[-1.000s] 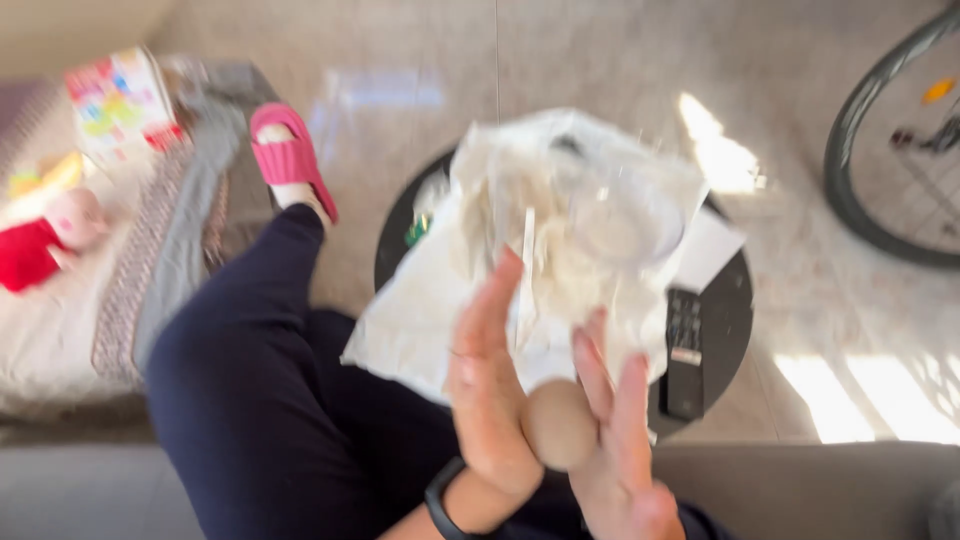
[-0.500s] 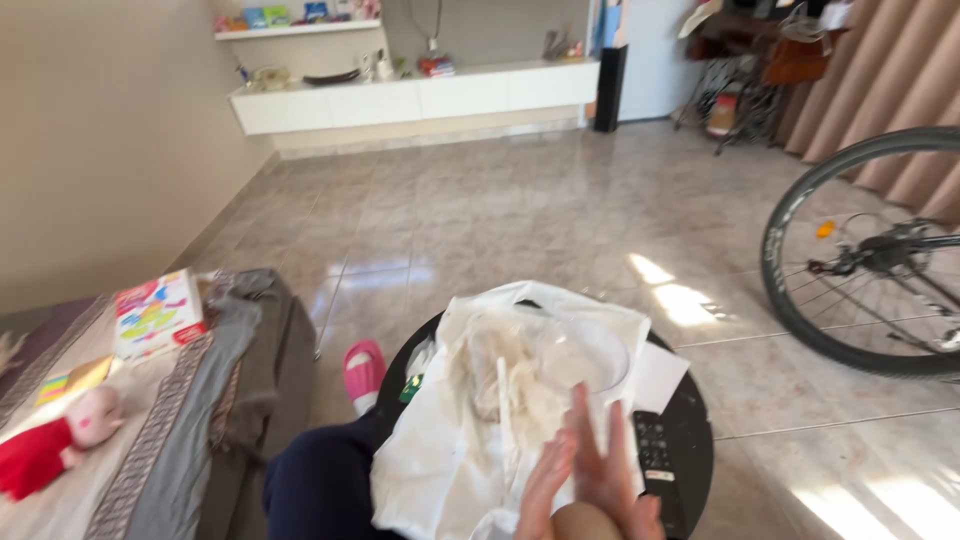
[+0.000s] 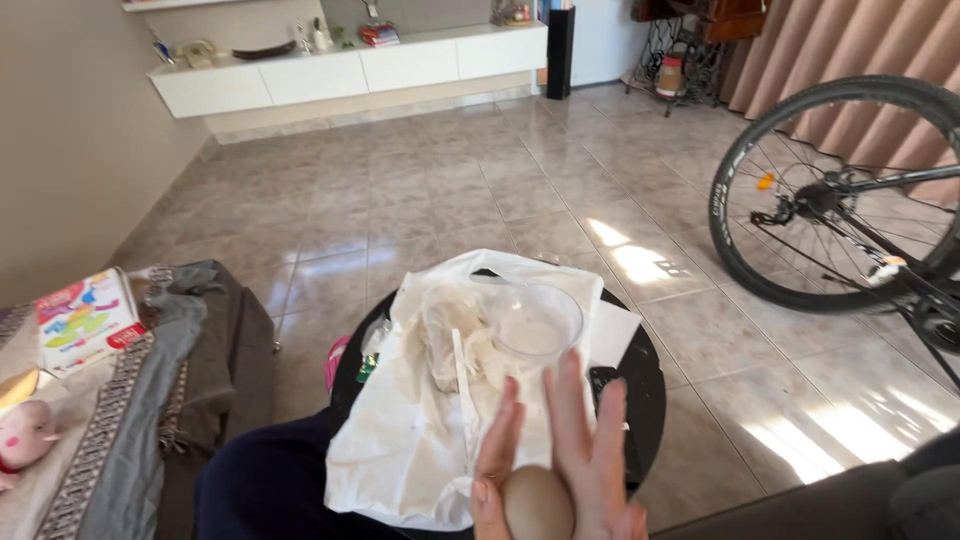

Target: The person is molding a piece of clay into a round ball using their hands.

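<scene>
At the bottom edge the left hand (image 3: 497,465) and the right hand (image 3: 590,455) stand palm to palm, fingers straight and pointing to twelve o'clock, with a brown egg (image 3: 537,503) pressed between their heels. Neither hand pinches it; the flat palms hold it by pressure alone. The egg looks light, smooth and brittle, so I judge it apt to slip or crack if squeezed; cupping it round its broad middle would be safer.

Just past the fingertips, at twelve o'clock, a clear plastic bowl (image 3: 533,320) sits on a crumpled white plastic bag (image 3: 400,440) spread over the round black desk (image 3: 645,385), and a white plastic utensil (image 3: 462,375) lies on the bag.

At nine o'clock, well apart on a bed (image 3: 100,450), lies a flat rectangular box (image 3: 82,318), white with bright multicoloured print and a red corner. Below it sits a pink plush toy (image 3: 20,435). At two o'clock stands a bicycle wheel (image 3: 840,190).
</scene>
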